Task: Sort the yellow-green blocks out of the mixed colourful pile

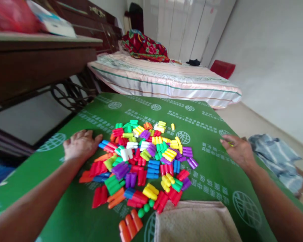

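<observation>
Only two forearms and their grips are shown of the person. The left grip (80, 145) (a bare hand, like the other) is seen from the back: the knuckles are marked as low ridges, and the thumb is set off from the four fingers. The right grip (238, 149) is also seen from the back, its knuckles rounded and its fingertips slightly blurred. The left forearm (32, 201) and the right forearm (280, 201) are uncovered along all the length that is caught, each narrowing toward the wrist. Whether a sleeve is worn higher up cannot be told, since the upper arms are cut off by the edge of the view.
</observation>
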Tool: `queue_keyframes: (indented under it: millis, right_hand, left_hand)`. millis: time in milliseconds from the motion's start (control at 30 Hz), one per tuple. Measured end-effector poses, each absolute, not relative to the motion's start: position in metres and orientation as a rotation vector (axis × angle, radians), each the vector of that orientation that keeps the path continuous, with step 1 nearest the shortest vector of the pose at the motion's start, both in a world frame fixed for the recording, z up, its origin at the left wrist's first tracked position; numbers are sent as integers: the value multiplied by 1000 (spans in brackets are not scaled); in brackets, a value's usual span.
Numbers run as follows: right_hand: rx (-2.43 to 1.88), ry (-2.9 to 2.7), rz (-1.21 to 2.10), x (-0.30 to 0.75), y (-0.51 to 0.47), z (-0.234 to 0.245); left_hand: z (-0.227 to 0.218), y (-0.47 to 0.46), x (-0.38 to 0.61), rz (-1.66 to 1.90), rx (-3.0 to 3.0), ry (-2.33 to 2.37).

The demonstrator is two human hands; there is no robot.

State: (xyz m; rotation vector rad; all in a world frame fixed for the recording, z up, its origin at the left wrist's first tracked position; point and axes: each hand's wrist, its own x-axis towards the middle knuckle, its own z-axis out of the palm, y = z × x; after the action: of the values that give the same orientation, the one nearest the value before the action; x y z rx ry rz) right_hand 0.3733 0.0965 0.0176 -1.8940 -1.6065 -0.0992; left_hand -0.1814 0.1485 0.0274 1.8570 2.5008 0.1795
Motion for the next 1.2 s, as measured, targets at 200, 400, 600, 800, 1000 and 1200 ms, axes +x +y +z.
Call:
queue_keyframes:
  millis: [200,400,600,800,1000,1200]
  right_hand:
    - [-1532,-1848,195,268,88,32]
    - [-1141,-2273,276,165,84,47]
    - [-1129,-2626,95,114,82,51]
    - [-1252,-2745,-16,99,83,43]
    - [-1051,-2691,-54,100,73,46]
    - [-1023,-2413,149,131,45,45]
  left_hand:
    - [16,144,-183,214,1866,2565]
    - [10,143,-183,246,1868,2590]
    - [10,141,-181,252,1856,2600]
    - [11,142,-182,266,1851,2589]
    - [17,146,-184,257,1844,2563]
    - [19,148,-184,249,1842,2549]
